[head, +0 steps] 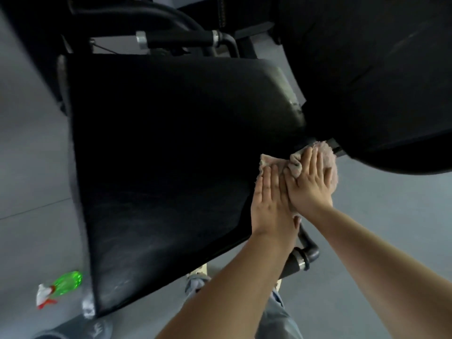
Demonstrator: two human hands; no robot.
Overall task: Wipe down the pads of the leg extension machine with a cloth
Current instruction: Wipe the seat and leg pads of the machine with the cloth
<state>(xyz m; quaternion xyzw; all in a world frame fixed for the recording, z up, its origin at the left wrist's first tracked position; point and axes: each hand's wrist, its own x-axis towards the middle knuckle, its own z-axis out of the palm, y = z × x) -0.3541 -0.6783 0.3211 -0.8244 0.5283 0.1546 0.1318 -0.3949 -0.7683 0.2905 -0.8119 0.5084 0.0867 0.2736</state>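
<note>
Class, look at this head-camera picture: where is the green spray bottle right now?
The spray bottle lies on the grey floor at lower left, beside the seat pad's front corner.

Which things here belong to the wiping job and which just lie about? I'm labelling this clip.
Part of the job:
- cloth, pressed flat under left hand and right hand
- seat pad, at whose right edge the hands work
- back pad

Lying about:
- green spray bottle on the floor
- grey slipper near it
</note>
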